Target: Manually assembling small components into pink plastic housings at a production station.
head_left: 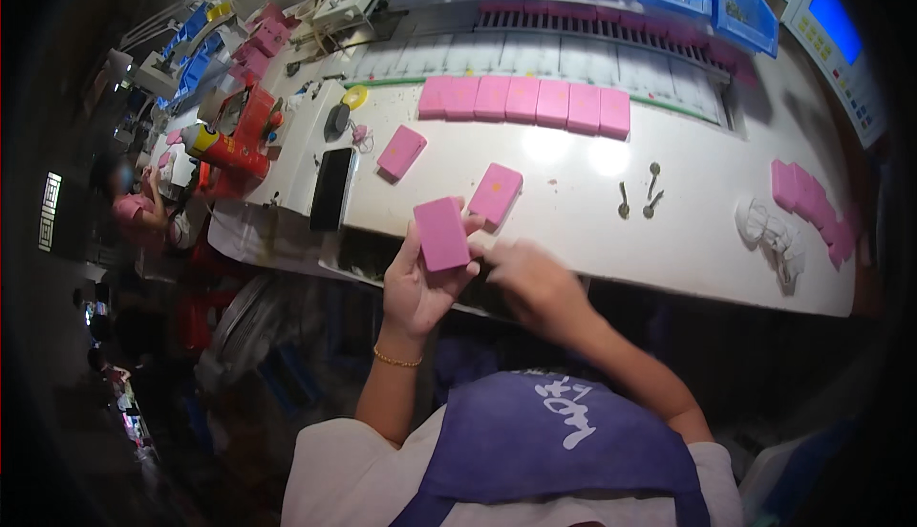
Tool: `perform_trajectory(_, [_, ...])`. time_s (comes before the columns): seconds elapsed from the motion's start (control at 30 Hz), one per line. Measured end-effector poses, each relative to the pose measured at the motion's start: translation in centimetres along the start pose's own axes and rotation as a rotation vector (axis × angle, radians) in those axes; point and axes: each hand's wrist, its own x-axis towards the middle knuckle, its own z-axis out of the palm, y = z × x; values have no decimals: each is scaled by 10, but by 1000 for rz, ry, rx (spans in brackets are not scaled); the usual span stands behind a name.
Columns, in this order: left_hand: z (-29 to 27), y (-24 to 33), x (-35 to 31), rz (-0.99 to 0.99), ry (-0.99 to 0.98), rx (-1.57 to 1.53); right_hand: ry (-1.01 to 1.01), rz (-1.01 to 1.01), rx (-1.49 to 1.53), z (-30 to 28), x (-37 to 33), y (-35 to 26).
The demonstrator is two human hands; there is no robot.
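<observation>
The white surface (pixel 583 202) bears a row of pink boxes (pixel 522 102) toward its far edge. Over its near edge, the left hand (pixel 418 300) has its fingers clamped on the sides of a pink box (pixel 442 234); the right hand (pixel 540 283), motion-blurred, is just beside that box, finger state not determinable. Three small metallic pieces (pixel 624 211) lie in from that edge, rightward.

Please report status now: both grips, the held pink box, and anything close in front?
Left grip holding pink box. Right grip beside it, motion-blurred, contact unclear. Second pink box just beyond, on white table.
</observation>
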Motion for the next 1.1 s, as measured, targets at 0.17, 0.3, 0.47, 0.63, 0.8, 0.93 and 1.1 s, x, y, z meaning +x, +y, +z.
perform_trajectory(0.17, [6, 22, 13, 121, 251, 566, -191, -159, 16, 4, -22, -4])
perform_trajectory(0.3, [6, 60, 78, 163, 364, 1269, -196, 19, 93, 0, -25, -1])
perform_trajectory(0.47, [-2, 92, 231, 648, 458, 2070, -252, 106, 197, 6, -25, 0])
perform_trajectory(0.63, [-10, 108, 366, 492, 586, 2327, -420, 126, 293, 0, -24, 5])
perform_trajectory(0.8, [-40, 117, 472, 585, 428, 2215, -518, 249, 486, -11, -19, 12])
perform_trajectory(0.93, [-60, 107, 474, 639, 287, 2266, -517, 342, 575, -13, -20, 14])
perform_trajectory(1.1, [-57, 83, 327, 1120, -32, 2442, -421, 215, 425, -5, -19, 7])
